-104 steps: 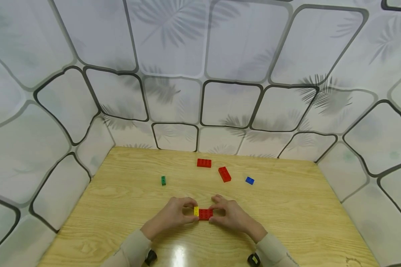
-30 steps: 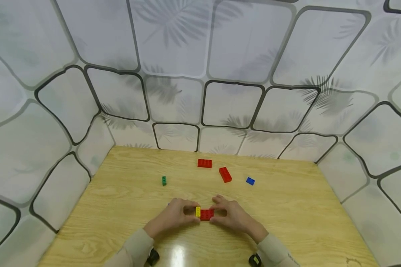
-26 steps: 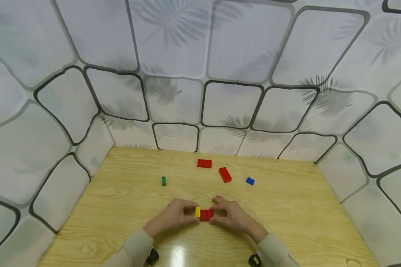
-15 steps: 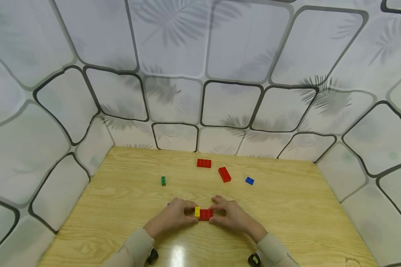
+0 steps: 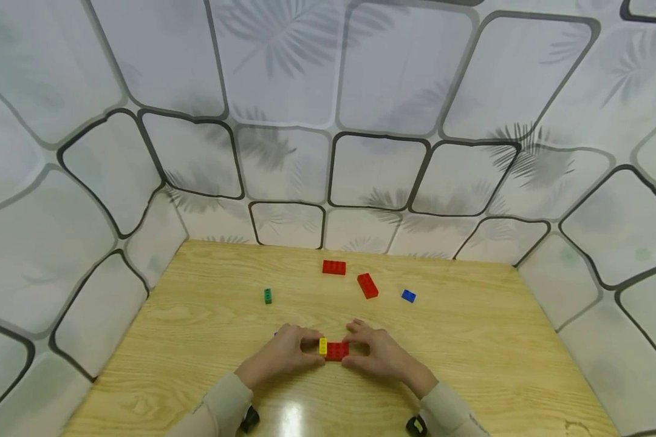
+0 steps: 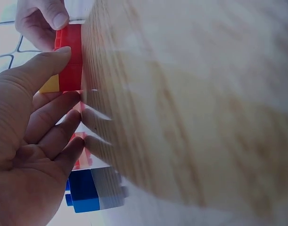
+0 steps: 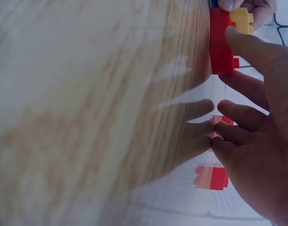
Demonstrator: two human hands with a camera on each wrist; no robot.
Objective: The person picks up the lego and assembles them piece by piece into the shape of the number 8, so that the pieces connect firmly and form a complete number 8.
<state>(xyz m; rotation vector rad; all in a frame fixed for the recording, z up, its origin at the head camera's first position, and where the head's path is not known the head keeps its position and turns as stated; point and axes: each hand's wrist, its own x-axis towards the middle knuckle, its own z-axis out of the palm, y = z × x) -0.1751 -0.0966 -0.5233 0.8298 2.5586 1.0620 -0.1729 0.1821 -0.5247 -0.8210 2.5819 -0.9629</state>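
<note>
On the pale wooden table [image 5: 470, 340], in the head view, the left hand [image 5: 281, 351] and the right hand [image 5: 384, 352] pinch the ends of a red studded plastic block [image 5: 338, 351], whose left end carries a yellow studded brick [image 5: 323, 346]. From the left wrist, a blue studded brick [image 6: 85, 190] stands near the little finger [image 6: 70, 154]. From the right wrist, the thumb [image 7: 250, 47] touches the red block, and another red studded brick [image 7: 219, 178] lies apart.
</note>
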